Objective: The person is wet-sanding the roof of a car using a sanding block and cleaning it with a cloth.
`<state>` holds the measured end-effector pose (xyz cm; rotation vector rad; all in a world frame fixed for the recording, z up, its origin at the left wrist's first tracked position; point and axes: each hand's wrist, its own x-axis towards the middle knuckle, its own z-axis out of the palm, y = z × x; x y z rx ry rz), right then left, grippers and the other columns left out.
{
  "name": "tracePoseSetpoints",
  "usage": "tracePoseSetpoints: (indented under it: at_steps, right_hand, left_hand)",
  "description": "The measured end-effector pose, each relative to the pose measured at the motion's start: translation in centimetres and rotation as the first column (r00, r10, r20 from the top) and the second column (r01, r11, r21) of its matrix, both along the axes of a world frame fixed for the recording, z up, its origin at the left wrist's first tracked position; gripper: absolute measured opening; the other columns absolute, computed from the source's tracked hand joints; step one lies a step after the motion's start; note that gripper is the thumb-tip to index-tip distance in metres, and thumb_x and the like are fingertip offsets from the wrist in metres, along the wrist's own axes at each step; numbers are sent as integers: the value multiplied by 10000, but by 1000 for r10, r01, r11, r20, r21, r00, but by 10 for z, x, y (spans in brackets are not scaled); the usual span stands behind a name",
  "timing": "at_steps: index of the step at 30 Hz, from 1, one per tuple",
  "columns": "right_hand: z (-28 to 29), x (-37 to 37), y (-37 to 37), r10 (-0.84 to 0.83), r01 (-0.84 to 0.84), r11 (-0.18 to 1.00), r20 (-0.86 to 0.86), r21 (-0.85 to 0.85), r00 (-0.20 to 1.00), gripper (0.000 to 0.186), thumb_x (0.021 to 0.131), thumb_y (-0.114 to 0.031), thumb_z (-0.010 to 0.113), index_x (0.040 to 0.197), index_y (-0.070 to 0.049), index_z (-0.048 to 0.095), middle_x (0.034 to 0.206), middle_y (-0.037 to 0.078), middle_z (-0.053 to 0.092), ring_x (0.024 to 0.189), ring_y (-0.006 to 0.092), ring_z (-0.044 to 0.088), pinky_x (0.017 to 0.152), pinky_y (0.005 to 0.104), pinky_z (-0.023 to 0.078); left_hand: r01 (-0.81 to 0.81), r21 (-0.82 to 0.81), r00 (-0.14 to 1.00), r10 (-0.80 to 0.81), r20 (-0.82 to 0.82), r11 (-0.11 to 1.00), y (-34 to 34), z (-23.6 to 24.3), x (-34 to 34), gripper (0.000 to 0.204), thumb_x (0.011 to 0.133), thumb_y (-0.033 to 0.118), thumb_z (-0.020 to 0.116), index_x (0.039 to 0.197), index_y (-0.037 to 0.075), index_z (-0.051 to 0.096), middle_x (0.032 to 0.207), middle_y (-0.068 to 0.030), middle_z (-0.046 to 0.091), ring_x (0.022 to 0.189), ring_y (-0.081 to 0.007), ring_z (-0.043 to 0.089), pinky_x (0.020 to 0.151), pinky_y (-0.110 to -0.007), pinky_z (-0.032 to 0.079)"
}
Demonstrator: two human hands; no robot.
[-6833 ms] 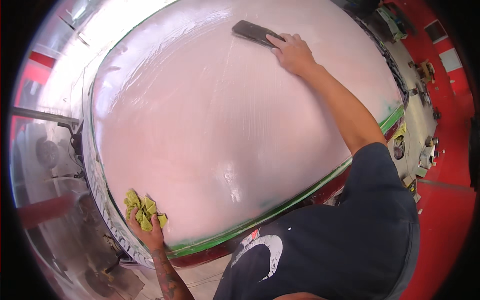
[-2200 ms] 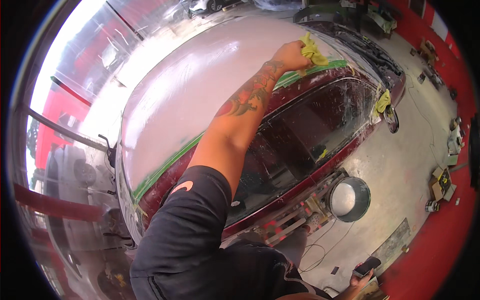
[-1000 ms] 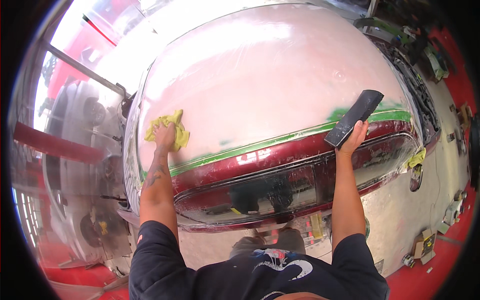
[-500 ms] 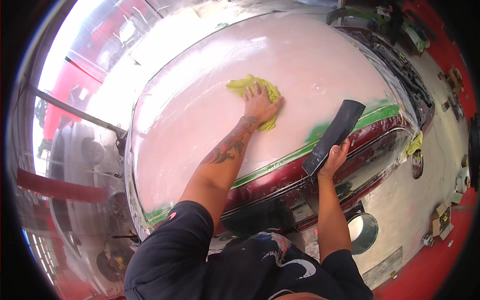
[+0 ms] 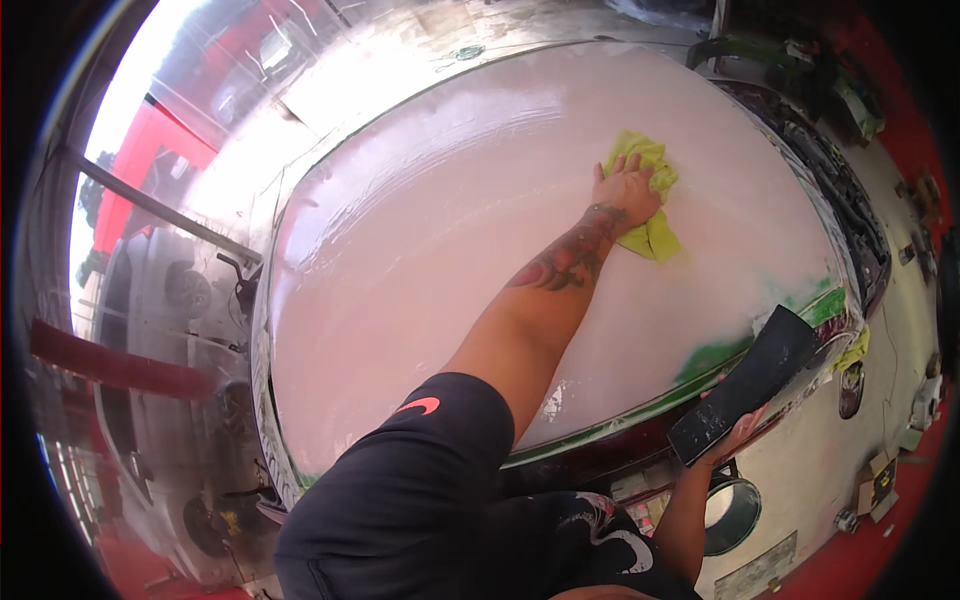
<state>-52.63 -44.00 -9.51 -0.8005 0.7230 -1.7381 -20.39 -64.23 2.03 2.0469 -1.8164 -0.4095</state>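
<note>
Since the previous frame, half a second back, the yellow-green cloth (image 5: 655,240) has been carried farther across the pale pink roof panel (image 5: 430,260), away from the near edge and toward the right-hand end. Black block (image 5: 750,375) shifted too, nearer the front corner.

Left hand (image 5: 630,192): laid over the cloth, fingers spread; cloth pinned between palm and roof rather than clutched. Right hand (image 5: 735,440): closed around the block from below, partly hidden by it. Block held tilted over the roof's near edge, beside the green patch (image 5: 712,362); whether the panel is touched cannot be told.

Handling, as judged: cloth light, limp, probably damp; easily bunched or folded under. Best held through its gathered middle under a flat palm, loose corners kept tucked. Block probably light and fairly stiff, with a slight bend along its length; pale specks and a dull sheen noted, so a slick surface is suspected. Best gripped across its long edges near mid-length. Roof glossy in streaks, likely wet and slippery; a firm shell, its surface coat perhaps easily marked by a hard edge.
</note>
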Motion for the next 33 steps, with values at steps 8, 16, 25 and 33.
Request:
tracePoseSetpoints:
  at_steps: [8, 16, 25, 33]
  right_hand:
    - [19, 0, -16, 52, -53, 999, -57, -13, 997, 807, 977, -489, 611, 1569, -79, 247, 1271, 332, 576, 900, 343, 699, 668, 412, 638]
    - [14, -3, -16, 147, -146, 989, -38, 29, 988, 799, 987, -497, 591, 1569, -80, 235, 1245, 341, 590, 857, 330, 702, 674, 403, 608]
    - [-11, -21, -6, 238, -236, 971, 42, -47, 970, 760, 985, -455, 609, 1565, -121, 250, 1314, 330, 537, 1008, 403, 662, 733, 464, 645]
    - [-6, -23, -5, 76, -75, 997, 35, -22, 997, 603, 1055, -427, 414, 1525, -72, 281, 1265, 387, 545, 830, 377, 717, 665, 383, 651]
  left_hand:
    - [-684, -21, 720, 679, 145, 729, 279, -20, 276, 626, 971, 443, 528, 1534, 179, 450, 1674, -112, 271, 1538, -307, 264, 1209, -642, 181]
    - [-909, 37, 417, 898, 140, 416, 563, -58, 424, 635, 937, 426, 540, 1434, 31, 533, 1497, -318, 453, 1401, -490, 410, 1175, -544, 306]
    - [-714, 15, 681, 690, 244, 700, 238, -28, 366, 807, 948, 510, 523, 1492, -77, 411, 1561, -333, 355, 1502, -441, 280, 1252, -543, 128]
    - [156, -50, 985, -152, 78, 987, 3, -17, 68, 729, 934, 503, 578, 1455, 4, 473, 1608, -237, 336, 1474, -505, 277, 1229, -519, 251]
